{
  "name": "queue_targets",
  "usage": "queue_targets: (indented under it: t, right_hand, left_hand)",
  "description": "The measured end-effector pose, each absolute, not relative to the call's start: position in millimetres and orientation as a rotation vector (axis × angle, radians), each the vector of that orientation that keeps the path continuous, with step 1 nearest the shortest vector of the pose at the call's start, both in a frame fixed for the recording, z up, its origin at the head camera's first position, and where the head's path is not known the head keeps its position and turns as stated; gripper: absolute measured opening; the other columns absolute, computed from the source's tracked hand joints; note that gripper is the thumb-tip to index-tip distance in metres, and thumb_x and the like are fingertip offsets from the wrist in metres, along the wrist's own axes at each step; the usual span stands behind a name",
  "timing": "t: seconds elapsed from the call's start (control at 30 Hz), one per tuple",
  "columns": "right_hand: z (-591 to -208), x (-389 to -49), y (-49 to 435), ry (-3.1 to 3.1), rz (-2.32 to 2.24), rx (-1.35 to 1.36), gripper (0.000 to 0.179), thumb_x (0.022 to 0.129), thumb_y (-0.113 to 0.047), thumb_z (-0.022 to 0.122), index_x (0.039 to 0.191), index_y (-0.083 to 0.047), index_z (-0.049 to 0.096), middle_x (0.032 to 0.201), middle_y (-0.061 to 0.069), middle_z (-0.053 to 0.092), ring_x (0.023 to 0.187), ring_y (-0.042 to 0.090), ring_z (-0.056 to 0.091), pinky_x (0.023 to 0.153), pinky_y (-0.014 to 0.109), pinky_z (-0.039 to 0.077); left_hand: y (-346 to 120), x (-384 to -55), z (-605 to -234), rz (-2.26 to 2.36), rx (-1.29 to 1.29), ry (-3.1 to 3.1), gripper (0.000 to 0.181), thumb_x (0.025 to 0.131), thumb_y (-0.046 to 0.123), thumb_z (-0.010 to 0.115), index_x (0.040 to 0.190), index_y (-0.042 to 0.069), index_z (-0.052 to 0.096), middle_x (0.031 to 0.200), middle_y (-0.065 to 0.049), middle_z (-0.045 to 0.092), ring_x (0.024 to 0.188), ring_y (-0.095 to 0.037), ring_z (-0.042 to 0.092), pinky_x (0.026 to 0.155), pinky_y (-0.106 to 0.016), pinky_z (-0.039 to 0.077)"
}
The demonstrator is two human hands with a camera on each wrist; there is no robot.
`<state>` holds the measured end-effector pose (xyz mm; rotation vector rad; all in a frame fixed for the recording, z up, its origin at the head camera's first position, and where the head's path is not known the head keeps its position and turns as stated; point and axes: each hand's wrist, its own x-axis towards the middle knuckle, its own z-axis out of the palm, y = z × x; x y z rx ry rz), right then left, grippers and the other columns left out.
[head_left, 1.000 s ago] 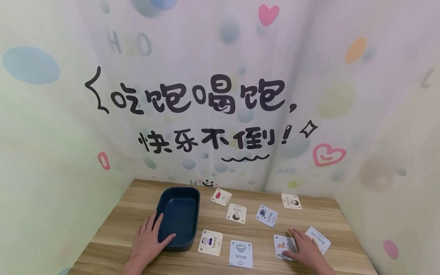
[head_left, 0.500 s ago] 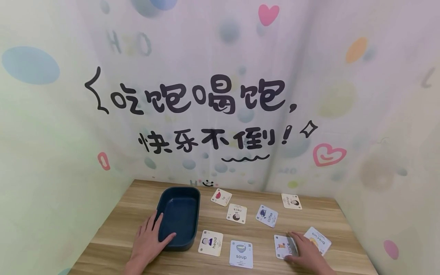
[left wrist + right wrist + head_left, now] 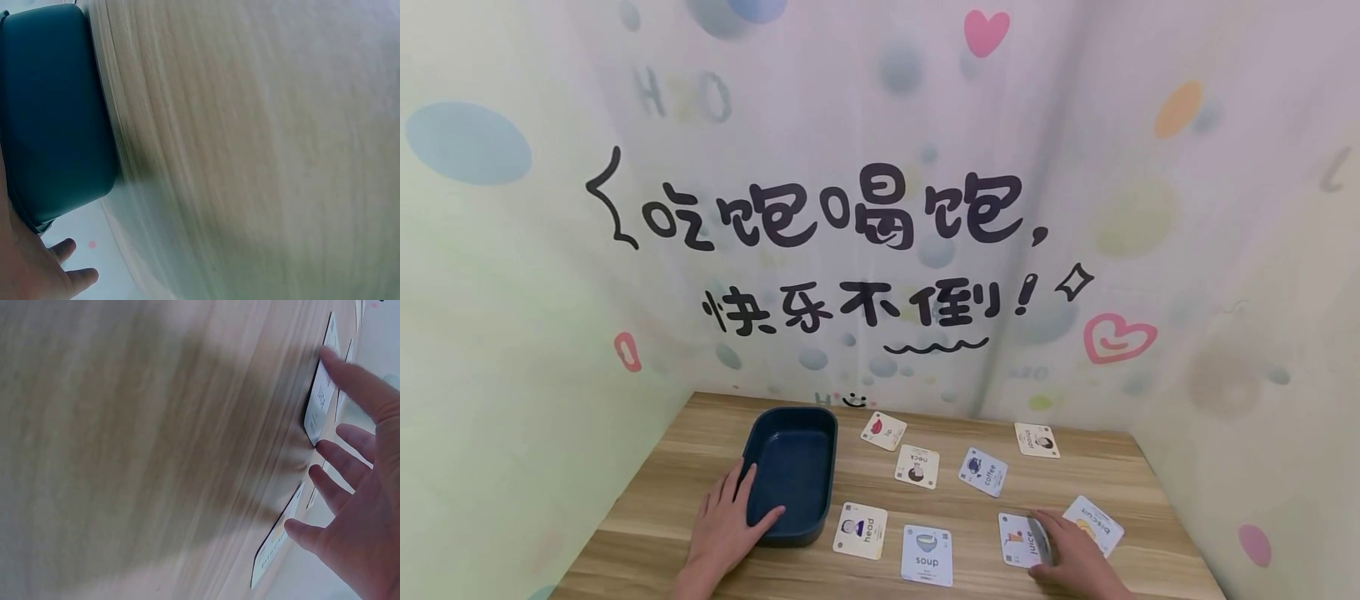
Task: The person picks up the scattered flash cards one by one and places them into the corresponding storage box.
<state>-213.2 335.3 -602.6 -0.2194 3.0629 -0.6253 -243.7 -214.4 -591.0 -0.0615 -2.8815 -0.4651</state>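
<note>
A dark blue rectangular tray (image 3: 790, 533) stands on the table at the left. My left hand (image 3: 722, 521) rests on its near left rim with fingers straight and spread, the thumb reaching over the inside; in the left wrist view the hand (image 3: 31, 269) is at the tray's wall (image 3: 59, 112). A juice card (image 3: 1015, 542) lies at the right. My right hand (image 3: 1071, 554) has thumb and index finger at opposite edges of its right end, pinching it. The other fingers spread toward the biscuit card (image 3: 1097, 525); in the right wrist view, one fingertip overlaps that card (image 3: 269, 556).
Front middle, a head card (image 3: 860, 531) and a soup card (image 3: 927, 554) lie face up. Farther back are a lip card (image 3: 883, 430), a neck card (image 3: 917, 467), a coffee card (image 3: 983, 472) and a throat card (image 3: 1037, 440). A printed fabric wall (image 3: 865, 250) rises behind the table.
My right hand has drawn its fingers inward to the right end of the juice card, uncovering more of the juice card and the biscuit card. The left hand and tray have not moved.
</note>
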Motion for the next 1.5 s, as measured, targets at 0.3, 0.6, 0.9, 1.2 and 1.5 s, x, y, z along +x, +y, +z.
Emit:
queue_targets:
  t: [0.3,0.6,0.9,1.2,1.5]
  right_hand:
    - [-601.8,-212.5,335.6,3.061,-0.618,-0.195,0.085,0.060,-0.029,0.092,0.135,-0.006,0.059,0.134,0.018,0.062,0.121,0.041,0.059,0.101,0.059,0.046]
    - [-598.1,-213.3,333.6,3.041,-0.563,-0.163,0.080,0.064,-0.030,0.091,0.134,-0.008,0.060,0.133,0.015,0.062,0.120,0.038,0.060,0.101,0.058,0.047]
    - [-598.4,-214.2,333.6,3.068,-0.473,-0.136,0.079,0.063,-0.037,0.092,0.131,-0.008,0.062,0.127,0.011,0.061,0.113,0.030,0.060,0.098,0.054,0.050]
    - [-599.2,-215.7,333.8,3.057,-0.548,-0.084,0.079,0.062,-0.033,0.093,0.129,-0.003,0.062,0.125,0.015,0.055,0.108,0.028,0.058,0.095,0.054,0.051]
    - [-600.7,-220.3,334.3,3.025,-0.788,0.055,0.045,0.081,-0.008,0.079,0.122,-0.005,0.061,0.118,0.013,0.055,0.080,0.014,0.049,0.063,0.022,0.041]
  left_hand:
    - [-212.0,-244.9,-594.9,-0.505,-0.040,-2.902,0.096,0.084,0.073,0.059,0.153,0.010,0.039,0.161,-0.020,0.028,0.143,-0.047,0.032,0.112,-0.067,0.030]
    - [-209.1,-242.8,-592.9,-0.506,-0.012,-2.926,0.095,0.085,0.073,0.057,0.154,0.011,0.038,0.162,-0.019,0.027,0.145,-0.046,0.032,0.113,-0.066,0.030]
    - [-207.5,-240.8,-590.9,-0.512,-0.006,-2.930,0.091,0.088,0.072,0.055,0.154,0.012,0.037,0.163,-0.018,0.025,0.144,-0.046,0.032,0.112,-0.068,0.030]
    - [-207.8,-240.4,-590.8,-0.520,0.001,-2.927,0.088,0.088,0.070,0.055,0.154,0.013,0.038,0.163,-0.017,0.024,0.144,-0.045,0.032,0.111,-0.069,0.029]
    - [-207.4,-241.9,-592.9,-0.503,0.000,-2.893,0.085,0.088,0.066,0.059,0.153,0.014,0.040,0.163,-0.016,0.025,0.142,-0.045,0.034,0.110,-0.068,0.031]
